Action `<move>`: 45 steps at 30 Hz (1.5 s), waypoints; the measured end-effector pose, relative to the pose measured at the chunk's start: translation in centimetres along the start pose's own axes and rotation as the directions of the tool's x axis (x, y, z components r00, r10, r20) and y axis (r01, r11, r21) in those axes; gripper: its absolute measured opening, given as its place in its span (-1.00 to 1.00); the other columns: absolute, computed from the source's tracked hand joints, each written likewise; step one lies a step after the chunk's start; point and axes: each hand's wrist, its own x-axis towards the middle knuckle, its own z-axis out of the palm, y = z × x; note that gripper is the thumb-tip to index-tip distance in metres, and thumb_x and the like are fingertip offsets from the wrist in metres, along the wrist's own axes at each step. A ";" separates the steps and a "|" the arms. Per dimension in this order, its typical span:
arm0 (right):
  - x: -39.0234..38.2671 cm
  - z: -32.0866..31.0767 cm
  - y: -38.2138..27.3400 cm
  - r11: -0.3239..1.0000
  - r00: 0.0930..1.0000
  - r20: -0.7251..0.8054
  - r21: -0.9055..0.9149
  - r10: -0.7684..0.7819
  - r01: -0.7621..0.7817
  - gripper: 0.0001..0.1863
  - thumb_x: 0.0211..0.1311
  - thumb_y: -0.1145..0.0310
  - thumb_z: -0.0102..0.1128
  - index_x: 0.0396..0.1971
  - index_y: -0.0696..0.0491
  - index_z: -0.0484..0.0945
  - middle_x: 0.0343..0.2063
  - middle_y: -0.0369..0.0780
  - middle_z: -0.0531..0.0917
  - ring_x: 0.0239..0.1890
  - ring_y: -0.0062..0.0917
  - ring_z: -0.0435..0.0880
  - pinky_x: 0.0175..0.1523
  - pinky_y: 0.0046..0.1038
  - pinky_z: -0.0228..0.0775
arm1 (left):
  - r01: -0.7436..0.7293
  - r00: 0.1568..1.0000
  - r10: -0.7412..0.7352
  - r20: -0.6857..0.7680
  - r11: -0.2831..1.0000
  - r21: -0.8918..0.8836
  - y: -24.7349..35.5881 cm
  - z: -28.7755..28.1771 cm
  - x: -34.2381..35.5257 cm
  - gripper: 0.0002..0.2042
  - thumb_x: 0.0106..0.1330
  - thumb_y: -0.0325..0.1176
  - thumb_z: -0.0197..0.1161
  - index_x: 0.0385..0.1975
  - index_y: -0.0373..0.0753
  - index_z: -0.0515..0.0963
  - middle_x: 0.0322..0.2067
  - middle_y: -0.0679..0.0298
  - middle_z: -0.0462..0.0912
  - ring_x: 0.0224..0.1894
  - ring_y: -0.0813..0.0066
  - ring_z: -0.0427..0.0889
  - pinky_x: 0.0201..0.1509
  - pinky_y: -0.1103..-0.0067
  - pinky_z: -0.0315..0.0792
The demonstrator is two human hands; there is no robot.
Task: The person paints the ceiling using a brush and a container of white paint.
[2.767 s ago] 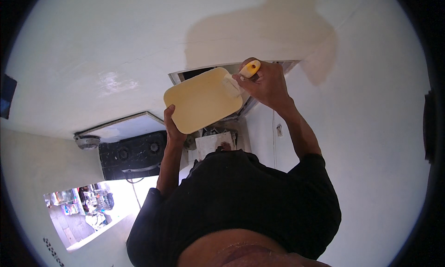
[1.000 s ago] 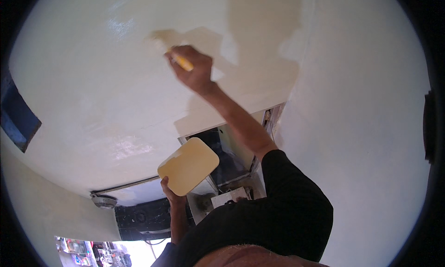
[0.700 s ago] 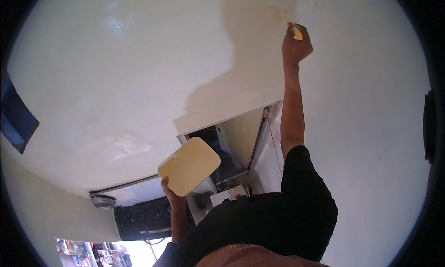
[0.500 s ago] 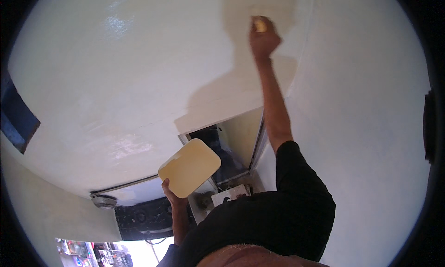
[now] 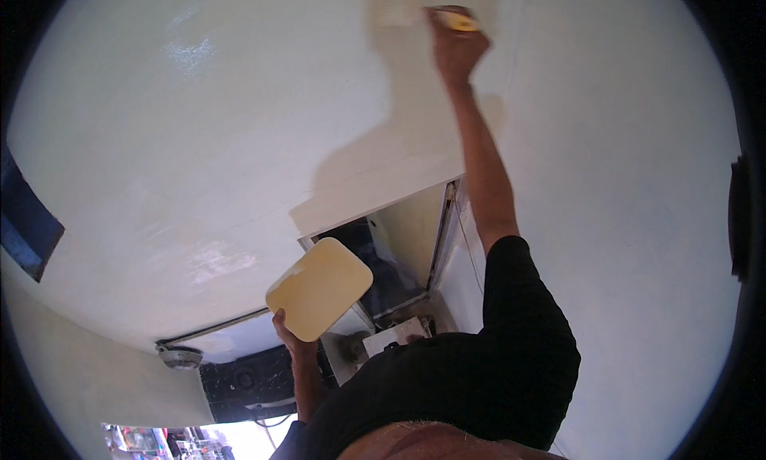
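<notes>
Reaching higher up the wall (image 5: 263, 101) than before, the paintbrush (image 5: 461, 20) is gripped by the right hand (image 5: 460, 49), the tray (image 5: 339, 276), at its lower-left edge, by the left hand (image 5: 294, 339).

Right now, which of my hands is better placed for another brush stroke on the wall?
Your right hand, I'd say: it holds the yellow-handled paintbrush up by the cream wall. Your left hand is lower and occupied, gripping the pale yellow tray.

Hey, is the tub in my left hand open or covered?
Open: no lid covers the tub in your left hand, and its pale yellow inside shows. How full, I can't tell.
</notes>
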 end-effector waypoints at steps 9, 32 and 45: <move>0.6 0.2 4.3 0.837 0.944 -0.031 -0.473 -0.330 0.276 -0.84 -0.04 0.31 0.38 -0.39 -0.09 0.64 -0.42 -0.28 0.69 -0.48 -0.36 0.66 -0.43 -0.40 0.49 | 0.025 0.999 -0.027 -0.031 0.998 -0.056 -1.6 0.9 0.5 -0.52 0.29 -0.05 -0.08 -0.01 -0.35 0.40 -0.19 0.17 0.57 -0.16 0.32 0.61 -0.13 0.42 0.52; -21.8 -6.4 -17.1 0.867 0.168 0.983 0.019 0.075 -0.499 -0.77 0.00 0.35 0.42 -0.47 0.13 0.55 -0.66 -0.22 0.60 -0.63 -0.55 0.58 -0.45 -0.52 0.41 | 0.104 0.991 -0.102 -0.088 0.994 0.018 -0.3 1.4 -0.4 -0.54 0.30 -0.10 -0.10 -0.02 -0.38 0.45 -0.23 0.14 0.61 -0.22 0.36 0.64 -0.17 0.49 0.54; -23.0 -7.3 -14.8 0.942 0.102 0.994 -0.008 0.045 -0.336 -0.70 0.05 0.14 0.38 -0.42 0.06 0.55 -0.66 -0.16 0.58 -0.62 -0.36 0.57 -0.44 -0.43 0.36 | 0.139 0.990 -0.140 -0.020 0.989 -0.048 -1.3 3.3 0.0 -0.50 0.30 -0.04 -0.09 0.05 -0.34 0.37 -0.11 0.13 0.55 -0.10 0.33 0.59 -0.06 0.46 0.51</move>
